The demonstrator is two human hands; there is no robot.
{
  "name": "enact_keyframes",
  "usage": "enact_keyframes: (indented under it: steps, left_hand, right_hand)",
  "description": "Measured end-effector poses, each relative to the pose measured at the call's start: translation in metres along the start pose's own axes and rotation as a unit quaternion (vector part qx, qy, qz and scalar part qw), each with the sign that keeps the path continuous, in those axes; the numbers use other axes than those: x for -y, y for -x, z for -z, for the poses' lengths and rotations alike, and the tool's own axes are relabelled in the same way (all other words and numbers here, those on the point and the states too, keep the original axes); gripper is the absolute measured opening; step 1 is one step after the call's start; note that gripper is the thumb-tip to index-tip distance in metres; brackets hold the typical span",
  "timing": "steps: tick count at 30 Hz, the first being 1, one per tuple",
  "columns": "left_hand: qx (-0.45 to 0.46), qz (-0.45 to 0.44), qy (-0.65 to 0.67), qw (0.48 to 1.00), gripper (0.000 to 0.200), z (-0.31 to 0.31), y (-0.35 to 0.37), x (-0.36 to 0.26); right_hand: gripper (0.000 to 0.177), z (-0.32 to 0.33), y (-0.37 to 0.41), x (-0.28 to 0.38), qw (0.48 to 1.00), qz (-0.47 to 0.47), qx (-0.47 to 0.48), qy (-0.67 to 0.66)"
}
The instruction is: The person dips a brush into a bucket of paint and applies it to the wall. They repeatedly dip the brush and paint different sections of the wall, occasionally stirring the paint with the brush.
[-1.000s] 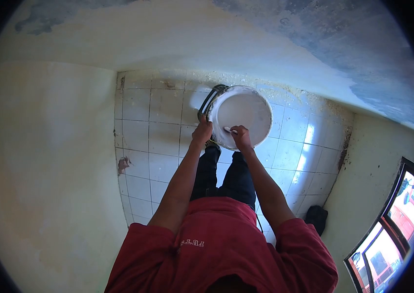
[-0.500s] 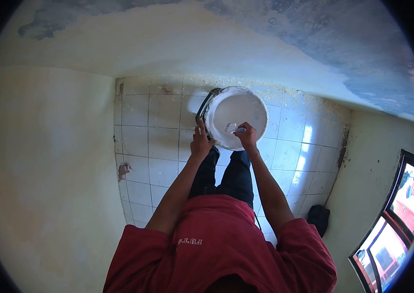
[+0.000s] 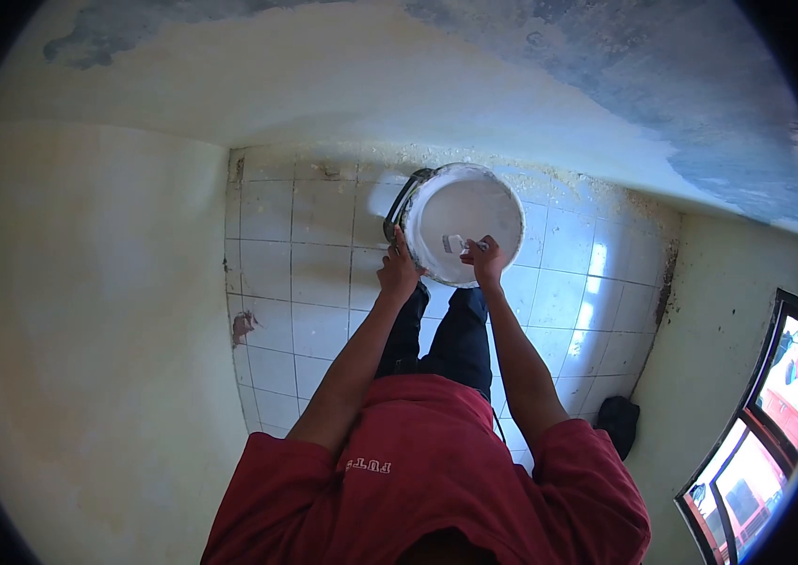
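A bucket [image 3: 517, 212] of white paint [image 3: 460, 212] sits in front of my legs, its rim smeared white. My left hand [image 3: 400, 271] grips the bucket's near left side, one finger stretched up beside the dark handle [image 3: 397, 204]. In my right hand [image 3: 484, 261], the fingers are closed round the handle of a paintbrush [image 3: 453, 244]. The white-coated brush head points left over the paint, inside the bucket's rim.
White floor tiles [image 3: 319, 268] surround the bucket, stained along the wall. The wall ahead [image 3: 342, 75] has grey-blue patches on its upper part. A dark bundle [image 3: 617, 424] lies by the right wall, near a window [image 3: 747, 443].
The paintbrush has turned in my right hand, and its head now shows more to the left. The bucket and both hands appear slightly further right in view.
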State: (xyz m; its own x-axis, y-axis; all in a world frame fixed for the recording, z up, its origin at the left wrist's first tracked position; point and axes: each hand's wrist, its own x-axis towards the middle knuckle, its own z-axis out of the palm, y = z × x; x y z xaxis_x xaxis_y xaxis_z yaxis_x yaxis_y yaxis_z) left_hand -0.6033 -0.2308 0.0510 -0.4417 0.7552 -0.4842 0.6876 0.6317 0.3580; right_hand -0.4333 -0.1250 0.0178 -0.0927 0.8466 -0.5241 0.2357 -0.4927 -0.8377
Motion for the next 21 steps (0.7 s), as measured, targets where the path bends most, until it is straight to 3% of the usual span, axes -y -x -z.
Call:
enact_keyframes:
  steps: [8,10,14,17,21]
  left_hand:
    - [0.008,-0.007,-0.041,0.999,0.125,-0.005,-0.002,0.006]
    - [0.012,-0.007,-0.026,1.0,0.125,-0.009,-0.004,0.008]
    - [0.02,-0.01,0.011,1.0,0.125,-0.015,-0.008,0.011]
    - [0.038,0.006,0.026,0.999,0.125,-0.015,-0.009,0.009]
    - [0.034,0.002,0.044,0.998,0.125,-0.013,-0.008,0.008]
  right_hand:
    - [0.017,-0.002,0.005,-0.007,0.998,0.014,0.024,0.057]
    - [0.015,-0.003,0.006,-0.011,0.998,-0.019,-0.028,-0.049]
    - [0.013,-0.002,0.01,-0.005,0.995,-0.059,-0.05,-0.056]
    - [0.011,-0.001,0.009,-0.007,0.995,-0.077,-0.018,-0.056]
    - [0.011,-0.005,-0.001,-0.004,0.995,-0.054,0.058,0.053]
